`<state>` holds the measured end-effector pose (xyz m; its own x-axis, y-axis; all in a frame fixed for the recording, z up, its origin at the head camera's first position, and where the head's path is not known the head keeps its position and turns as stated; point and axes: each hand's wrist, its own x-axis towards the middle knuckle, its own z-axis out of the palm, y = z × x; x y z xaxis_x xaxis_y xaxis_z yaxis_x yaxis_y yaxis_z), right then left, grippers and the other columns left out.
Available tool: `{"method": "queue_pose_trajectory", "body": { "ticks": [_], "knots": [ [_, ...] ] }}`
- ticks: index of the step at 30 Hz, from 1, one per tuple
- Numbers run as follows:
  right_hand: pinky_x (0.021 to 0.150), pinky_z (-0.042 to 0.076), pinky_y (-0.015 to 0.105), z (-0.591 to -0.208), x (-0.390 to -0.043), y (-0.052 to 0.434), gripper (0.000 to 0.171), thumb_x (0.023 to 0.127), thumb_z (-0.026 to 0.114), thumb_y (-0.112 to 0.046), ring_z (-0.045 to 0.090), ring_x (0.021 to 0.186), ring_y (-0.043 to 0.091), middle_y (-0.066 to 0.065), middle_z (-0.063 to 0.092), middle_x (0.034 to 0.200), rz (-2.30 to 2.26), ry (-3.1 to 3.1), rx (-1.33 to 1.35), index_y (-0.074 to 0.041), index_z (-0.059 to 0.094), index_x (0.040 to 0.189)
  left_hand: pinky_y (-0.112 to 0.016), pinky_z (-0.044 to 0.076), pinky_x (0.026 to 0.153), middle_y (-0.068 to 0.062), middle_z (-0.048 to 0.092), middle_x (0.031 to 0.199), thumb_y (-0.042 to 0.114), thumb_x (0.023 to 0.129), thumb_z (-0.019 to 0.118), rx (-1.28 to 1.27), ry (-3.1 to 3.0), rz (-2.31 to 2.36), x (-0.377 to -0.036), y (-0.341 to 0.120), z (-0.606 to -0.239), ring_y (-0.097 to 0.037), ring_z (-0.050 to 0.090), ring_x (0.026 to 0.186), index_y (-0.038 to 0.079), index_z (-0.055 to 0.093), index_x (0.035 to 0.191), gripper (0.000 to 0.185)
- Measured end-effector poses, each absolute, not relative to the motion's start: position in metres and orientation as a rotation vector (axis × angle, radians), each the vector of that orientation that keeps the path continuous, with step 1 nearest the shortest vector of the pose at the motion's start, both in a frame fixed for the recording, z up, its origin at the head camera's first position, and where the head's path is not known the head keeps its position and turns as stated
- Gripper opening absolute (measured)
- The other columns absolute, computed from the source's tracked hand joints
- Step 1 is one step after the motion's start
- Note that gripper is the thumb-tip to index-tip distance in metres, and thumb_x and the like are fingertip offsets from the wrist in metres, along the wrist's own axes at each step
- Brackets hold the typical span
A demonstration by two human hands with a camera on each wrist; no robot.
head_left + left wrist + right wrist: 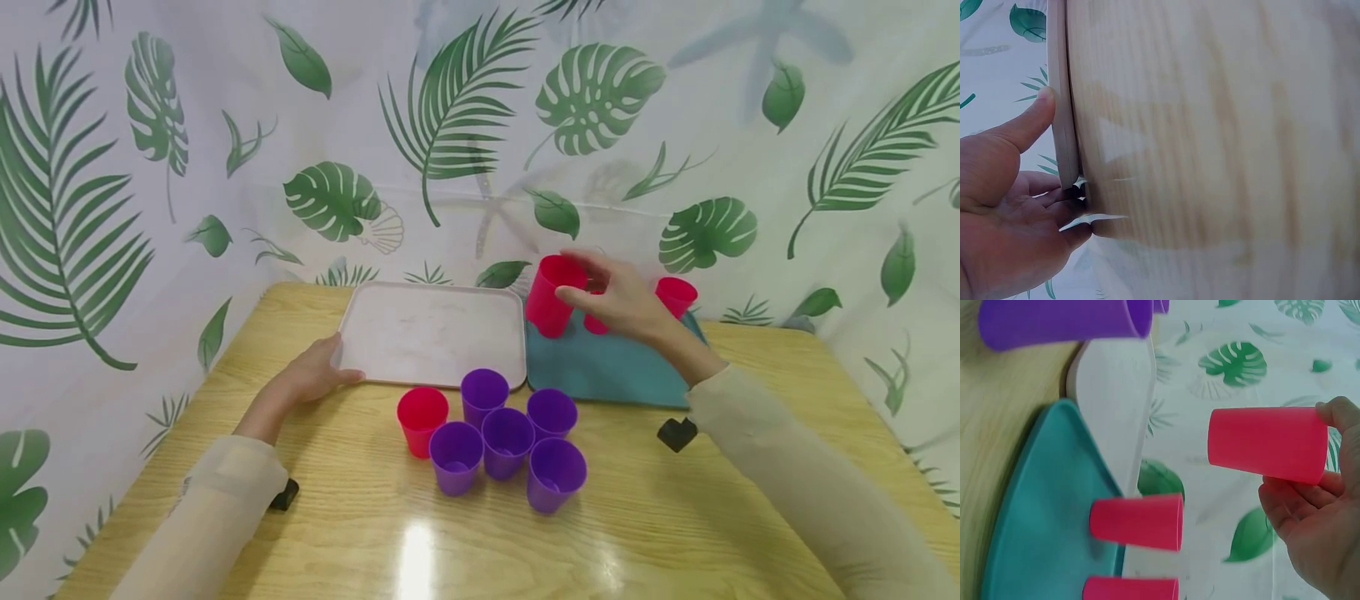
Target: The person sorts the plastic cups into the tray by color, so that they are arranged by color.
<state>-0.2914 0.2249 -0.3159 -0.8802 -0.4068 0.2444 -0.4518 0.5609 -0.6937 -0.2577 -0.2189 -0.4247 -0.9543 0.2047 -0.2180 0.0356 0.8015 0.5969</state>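
While the right hand is raised above the teal rectangular plastic tray, a red plastic cup is held clear of that tray, the grip closed round the cup near its rim with thumb and fingers, as the right wrist view confirms. Two further red plastic cups are seen standing on the teal tray. The near left corner of the pale pink rectangular plastic tray is held by the left hand, its thumb on the rim and fingers beneath the edge. On the light wooden worktop, just in front of both trays, five purple plastic cups are clustered upright, with one more red cup touching their left side.
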Motion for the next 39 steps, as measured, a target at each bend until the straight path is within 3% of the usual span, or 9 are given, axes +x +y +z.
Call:
{"method": "queue_pose_trajectory", "body": {
  "ticks": [3, 9, 12, 20, 30, 39],
  "knots": [
    [0.104, 0.05, 0.046, -0.315, -0.29, 0.24, 0.066, 0.097, 0.073, -0.03, 0.059, 0.123, 0.034, 0.013, 0.055, 0.149, 1.207, -2.736, 0.645, -0.009, 0.048, 0.154, -0.058, 0.012, 0.125, -0.041, 0.015, 0.161, 0.029, 0.103, 0.066, 0.185, 2.724, 0.89, -0.257, -0.219, -0.425, -0.052, 0.013, 0.151, -0.018, 0.01, 0.156, 0.091],
    [0.084, 0.052, 0.018, -0.316, -0.288, 0.272, 0.067, 0.097, 0.072, -0.035, 0.063, 0.117, 0.035, 0.015, 0.059, 0.144, 1.151, -2.732, 0.49, -0.011, 0.048, 0.155, -0.058, 0.013, 0.125, -0.042, 0.016, 0.16, 0.028, 0.102, 0.068, 0.196, 2.73, 0.893, -0.257, -0.219, -0.425, -0.052, 0.014, 0.151, -0.019, 0.011, 0.156, 0.091],
    [0.081, 0.047, 0.011, -0.319, -0.287, 0.287, 0.069, 0.098, 0.071, -0.038, 0.062, 0.118, 0.037, 0.017, 0.056, 0.147, 1.103, -2.734, 0.438, -0.01, 0.047, 0.156, -0.058, 0.013, 0.125, -0.042, 0.016, 0.16, 0.029, 0.102, 0.067, 0.198, 2.731, 0.886, -0.257, -0.219, -0.425, -0.053, 0.014, 0.151, -0.019, 0.011, 0.156, 0.091],
    [0.08, 0.044, 0.01, -0.334, -0.292, 0.323, 0.071, 0.1, 0.068, -0.04, 0.054, 0.125, 0.039, 0.021, 0.05, 0.152, 1.117, -2.749, 0.32, -0.006, 0.043, 0.157, -0.058, 0.012, 0.125, -0.042, 0.015, 0.16, 0.028, 0.102, 0.067, 0.184, 2.719, 0.898, -0.257, -0.219, -0.424, -0.053, 0.014, 0.151, -0.018, 0.01, 0.156, 0.091],
    [0.082, 0.046, 0.021, -0.359, -0.301, 0.349, 0.073, 0.1, 0.065, -0.045, 0.052, 0.121, 0.038, 0.025, 0.054, 0.146, 1.107, -2.78, 0.219, -0.002, 0.045, 0.155, -0.059, 0.012, 0.125, -0.041, 0.014, 0.161, 0.029, 0.102, 0.066, 0.179, 2.709, 0.91, -0.257, -0.219, -0.426, -0.052, 0.012, 0.151, -0.018, 0.01, 0.156, 0.091],
    [0.077, 0.044, 0.014, -0.382, -0.309, 0.356, 0.074, 0.099, 0.067, -0.044, 0.054, 0.116, 0.039, 0.028, 0.057, 0.14, 1.078, -2.774, 0.199, 0.004, 0.046, 0.152, -0.058, 0.012, 0.125, -0.041, 0.014, 0.161, 0.031, 0.102, 0.067, 0.18, 2.713, 0.906, -0.259, -0.22, -0.428, -0.052, 0.013, 0.151, -0.018, 0.01, 0.156, 0.092]
  ]
}}
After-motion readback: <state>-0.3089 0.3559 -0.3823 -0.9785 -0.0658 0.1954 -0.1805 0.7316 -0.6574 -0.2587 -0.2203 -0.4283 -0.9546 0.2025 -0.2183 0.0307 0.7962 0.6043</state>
